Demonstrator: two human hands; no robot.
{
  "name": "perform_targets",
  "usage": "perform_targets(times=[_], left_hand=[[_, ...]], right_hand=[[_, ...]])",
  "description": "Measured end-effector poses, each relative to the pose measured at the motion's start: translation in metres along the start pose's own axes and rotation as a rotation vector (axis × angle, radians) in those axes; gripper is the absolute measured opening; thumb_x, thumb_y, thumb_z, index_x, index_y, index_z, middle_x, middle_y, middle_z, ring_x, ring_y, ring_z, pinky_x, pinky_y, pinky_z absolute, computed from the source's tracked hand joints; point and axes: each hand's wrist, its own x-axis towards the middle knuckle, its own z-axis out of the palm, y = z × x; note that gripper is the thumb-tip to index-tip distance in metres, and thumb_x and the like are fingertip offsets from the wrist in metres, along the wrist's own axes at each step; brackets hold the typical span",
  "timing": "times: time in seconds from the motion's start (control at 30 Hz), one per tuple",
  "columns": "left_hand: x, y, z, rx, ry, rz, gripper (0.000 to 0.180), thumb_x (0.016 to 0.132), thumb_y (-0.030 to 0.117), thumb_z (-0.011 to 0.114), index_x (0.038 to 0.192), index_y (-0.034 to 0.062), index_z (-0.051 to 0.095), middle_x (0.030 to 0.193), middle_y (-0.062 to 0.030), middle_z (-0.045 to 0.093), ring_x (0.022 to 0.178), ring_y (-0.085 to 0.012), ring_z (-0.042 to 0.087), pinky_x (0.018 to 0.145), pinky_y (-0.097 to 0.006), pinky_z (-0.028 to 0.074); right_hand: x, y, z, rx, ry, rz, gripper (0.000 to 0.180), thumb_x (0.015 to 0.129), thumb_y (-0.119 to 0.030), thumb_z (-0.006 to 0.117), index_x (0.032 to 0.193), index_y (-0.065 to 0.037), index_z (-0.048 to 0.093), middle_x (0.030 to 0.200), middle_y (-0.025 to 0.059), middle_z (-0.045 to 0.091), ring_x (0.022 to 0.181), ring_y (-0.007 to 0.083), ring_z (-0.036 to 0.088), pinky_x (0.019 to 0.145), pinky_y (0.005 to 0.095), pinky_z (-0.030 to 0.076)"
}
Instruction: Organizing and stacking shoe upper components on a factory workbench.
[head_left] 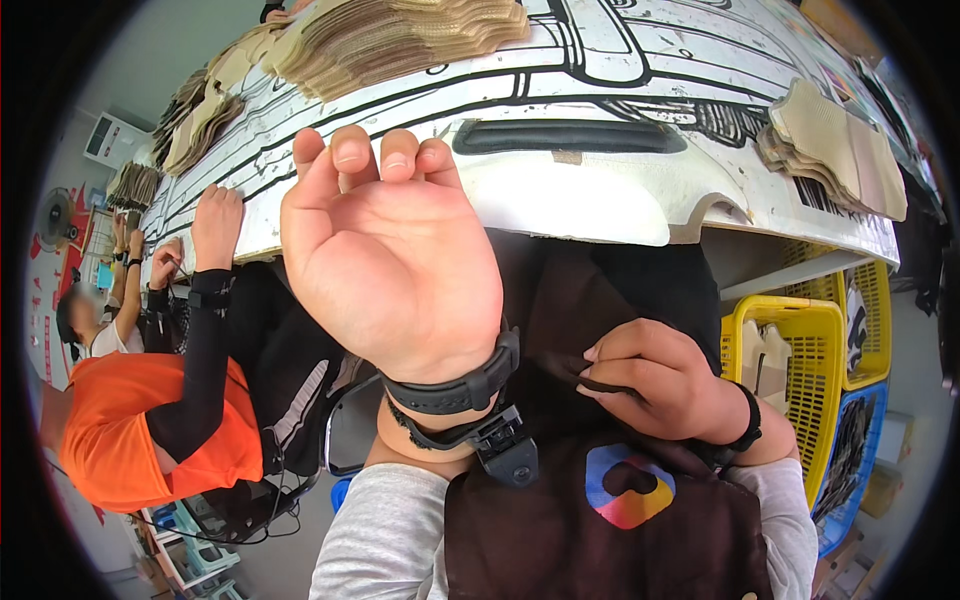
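Head view: left hand [395, 255] raised before the table edge, palm to camera, fingers loosely curled, nothing in it. Right hand [655, 385] low over the lap, in a narrow pinch on a dark fold [604, 386], probably of the brown apron [540, 540]; can't tell for sure. I'd pinch lightly, wrist strap [455, 392] clear of cloth. Around: beige knit stacks [400, 45] on white table [690, 70], yellow basket [833, 340] right, orange-shirted co-worker [165, 425] left. Table lip could catch knuckles
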Motion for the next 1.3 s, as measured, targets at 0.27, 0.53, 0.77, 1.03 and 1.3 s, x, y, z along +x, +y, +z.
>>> perform_targets(times=[0.27, 0.53, 0.77, 1.03, 1.3], left_hand=[[-0.004, 0.000, -0.004, -0.022, -0.046, -0.031, 0.010, 0.083, 0.010, 0.047, 0.092, 0.0093, 0.047, 0.074, -0.0005, 0.051, 0.066, -0.0154, 0.045, 0.068, -0.032, 0.036], [0.001, 0.010, -0.014, -0.043, -0.167, -0.163, 0.010, 0.082, 0.002, 0.041, 0.092, 0.0030, 0.043, 0.074, -0.0044, 0.046, 0.070, -0.0155, 0.043, 0.073, -0.031, 0.034], [0.001, 0.005, -0.016, -0.086, -0.302, -0.241, 0.014, 0.084, 0.004, 0.042, 0.097, 0.0018, 0.043, 0.082, -0.0075, 0.050, 0.071, -0.0163, 0.043, 0.078, -0.033, 0.035], [-0.028, -0.043, 0.012, 0.914, -1.443, -0.675, 0.075, 0.057, 0.029, 0.083, 0.115, -0.0026, 0.048, 0.110, -0.0159, 0.054, 0.100, -0.0266, 0.055, 0.086, -0.031, 0.041], [-0.021, -0.039, 0.003, 0.827, -1.438, -0.748, 0.060, 0.058, 0.022, 0.082, 0.106, -0.0011, 0.055, 0.096, -0.0115, 0.060, 0.086, -0.0245, 0.059, 0.076, -0.030, 0.045]], right_hand=[[0.011, 0.001, -0.032, 0.041, -0.042, 0.201, 0.020, 0.069, -0.001, 0.067, 0.087, -0.002, 0.059, 0.078, 0.0093, 0.055, 0.066, 0.0238, 0.056, 0.058, 0.0314, 0.047], [0.020, -0.003, -0.094, -0.171, -0.098, -0.198, 0.013, 0.071, -0.013, 0.064, 0.082, -0.007, 0.059, 0.070, 0.0032, 0.050, 0.058, 0.0209, 0.050, 0.051, 0.0330, 0.039], [0.029, -0.046, -0.112, -0.445, -0.328, 0.014, 0.012, 0.071, -0.015, 0.063, 0.076, -0.005, 0.058, 0.063, 0.0001, 0.045, 0.049, 0.0141, 0.047, 0.045, 0.0270, 0.037], [0.025, -0.053, -0.121, -0.434, -0.325, 0.012, 0.016, 0.065, -0.015, 0.063, 0.070, -0.005, 0.052, 0.060, 0.0006, 0.036, 0.047, 0.0135, 0.043, 0.041, 0.0262, 0.035], [0.029, -0.059, -0.119, -0.444, -0.367, 0.051, 0.015, 0.064, -0.013, 0.062, 0.071, -0.004, 0.052, 0.059, 0.0007, 0.037, 0.046, 0.0135, 0.044, 0.040, 0.0264, 0.035]])
